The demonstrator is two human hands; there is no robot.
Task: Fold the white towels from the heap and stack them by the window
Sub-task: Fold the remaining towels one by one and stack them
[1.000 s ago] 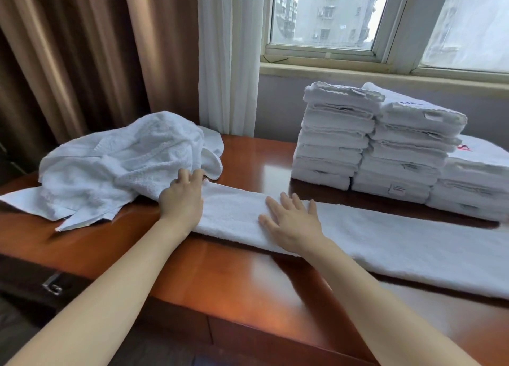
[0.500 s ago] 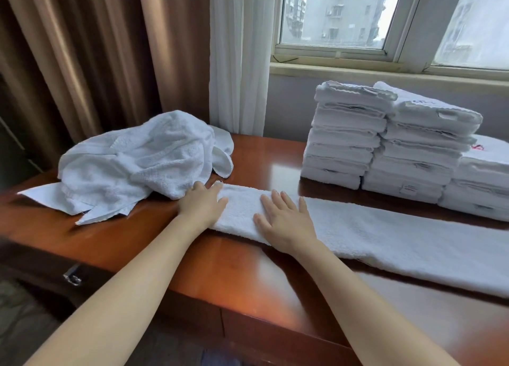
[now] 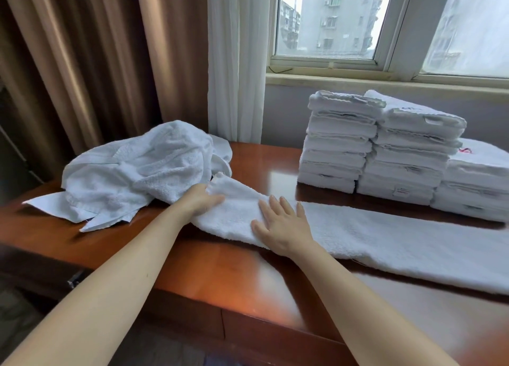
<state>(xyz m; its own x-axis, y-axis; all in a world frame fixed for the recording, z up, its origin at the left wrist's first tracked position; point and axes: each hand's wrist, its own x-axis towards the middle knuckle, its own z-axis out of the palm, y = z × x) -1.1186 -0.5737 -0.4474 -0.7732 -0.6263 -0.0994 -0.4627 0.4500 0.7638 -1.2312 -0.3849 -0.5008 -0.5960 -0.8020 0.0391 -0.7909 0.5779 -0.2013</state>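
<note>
White terry towel (image 3: 385, 239), folded into a long strip, is laid across the wooden table (image 3: 209, 272). Its left end is gripped and lifted a bit by the left hand (image 3: 197, 201); the right hand (image 3: 283, 225) is pressed flat on it, fingers spread. The heap (image 3: 137, 170) is bunched just left, folded stacks (image 3: 385, 148) piled by the window (image 3: 330, 21).

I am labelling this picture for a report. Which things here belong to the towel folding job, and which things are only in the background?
Belong to the job:
long towel strip
heap of unfolded towels
stacks of folded towels
left hand, gripping the strip's end
right hand, flat on the strip

Only around:
wooden table
brown curtain
white sheer curtain
window
</note>
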